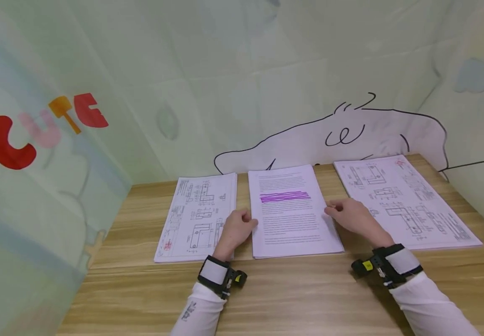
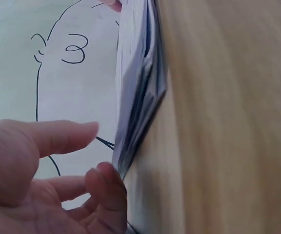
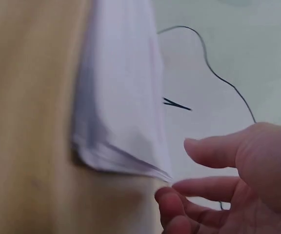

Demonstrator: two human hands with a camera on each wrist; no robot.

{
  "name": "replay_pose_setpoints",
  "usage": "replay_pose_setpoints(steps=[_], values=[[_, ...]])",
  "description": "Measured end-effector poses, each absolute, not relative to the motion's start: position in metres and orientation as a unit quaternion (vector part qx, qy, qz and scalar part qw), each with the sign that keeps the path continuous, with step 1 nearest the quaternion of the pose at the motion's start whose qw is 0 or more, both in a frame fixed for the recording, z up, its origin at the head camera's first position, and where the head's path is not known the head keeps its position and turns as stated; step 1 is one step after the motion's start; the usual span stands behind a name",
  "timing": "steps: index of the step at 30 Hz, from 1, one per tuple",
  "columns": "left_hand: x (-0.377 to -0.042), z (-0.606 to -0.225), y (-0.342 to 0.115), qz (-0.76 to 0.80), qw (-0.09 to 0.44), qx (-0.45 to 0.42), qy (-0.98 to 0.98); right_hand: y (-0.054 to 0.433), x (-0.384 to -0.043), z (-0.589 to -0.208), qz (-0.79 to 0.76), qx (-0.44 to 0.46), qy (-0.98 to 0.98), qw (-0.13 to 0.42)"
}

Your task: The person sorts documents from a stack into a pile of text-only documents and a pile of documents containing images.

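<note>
A stack of printed text sheets [image 1: 288, 228] lies in the middle of the table, with purple highlighter strokes [image 1: 285, 196] across its upper part. At its left edge is my left hand [image 1: 236, 229], which also covers part of the left stack of drawings [image 1: 178, 224]. My right hand [image 1: 354, 216] is at the opposite edge. In the left wrist view the bent fingertips [image 2: 106, 183] touch the side of the paper, thumb apart from it. The right wrist view has fingers [image 3: 170, 202] against a sheet corner, the thumb likewise lifted away.
To the right lies another stack of technical drawings [image 1: 418, 205]. All three stacks rest on a wood-grain table [image 1: 292, 294]. Behind it hangs a printed wall cloth [image 1: 225, 84] with cartoon lines and coloured letters [image 1: 8, 144]. Each wrist wears a strapped camera.
</note>
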State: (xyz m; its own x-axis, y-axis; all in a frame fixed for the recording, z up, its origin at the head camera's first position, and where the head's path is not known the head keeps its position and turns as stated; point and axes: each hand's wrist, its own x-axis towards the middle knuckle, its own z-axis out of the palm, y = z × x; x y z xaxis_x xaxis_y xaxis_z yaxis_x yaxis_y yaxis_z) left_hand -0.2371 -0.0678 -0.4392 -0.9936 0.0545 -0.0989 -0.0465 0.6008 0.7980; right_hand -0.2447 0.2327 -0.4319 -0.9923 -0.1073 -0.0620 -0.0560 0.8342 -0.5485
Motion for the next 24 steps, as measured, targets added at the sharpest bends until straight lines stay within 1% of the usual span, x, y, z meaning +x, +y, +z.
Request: replay_pose_setpoints(steps=[4,7,10,14,18,24], values=[[-0.238,-0.432,-0.062,0.456,0.018,-0.009,0.89,0.249,-0.245,-0.416,-0.296,-0.056,0.953,0.023],[-0.237,-0.429,-0.058,0.472,0.012,-0.005,0.881,0.263,-0.245,-0.407,-0.295,-0.067,0.953,0.005],[-0.236,-0.429,-0.052,0.494,0.01,0.017,0.869,0.279,-0.246,-0.403,-0.287,-0.069,0.955,-0.018],[-0.236,-0.427,-0.04,0.512,0.001,0.051,0.858,0.302,-0.248,-0.403,-0.252,-0.047,0.965,-0.052],[-0.236,-0.423,-0.023,0.503,0.004,0.08,0.861,0.323,-0.246,-0.407,-0.217,-0.02,0.974,-0.054],[-0.233,-0.415,0.0,0.484,0.011,0.104,0.869,0.35,-0.244,-0.417,-0.214,0.005,0.976,-0.048]])
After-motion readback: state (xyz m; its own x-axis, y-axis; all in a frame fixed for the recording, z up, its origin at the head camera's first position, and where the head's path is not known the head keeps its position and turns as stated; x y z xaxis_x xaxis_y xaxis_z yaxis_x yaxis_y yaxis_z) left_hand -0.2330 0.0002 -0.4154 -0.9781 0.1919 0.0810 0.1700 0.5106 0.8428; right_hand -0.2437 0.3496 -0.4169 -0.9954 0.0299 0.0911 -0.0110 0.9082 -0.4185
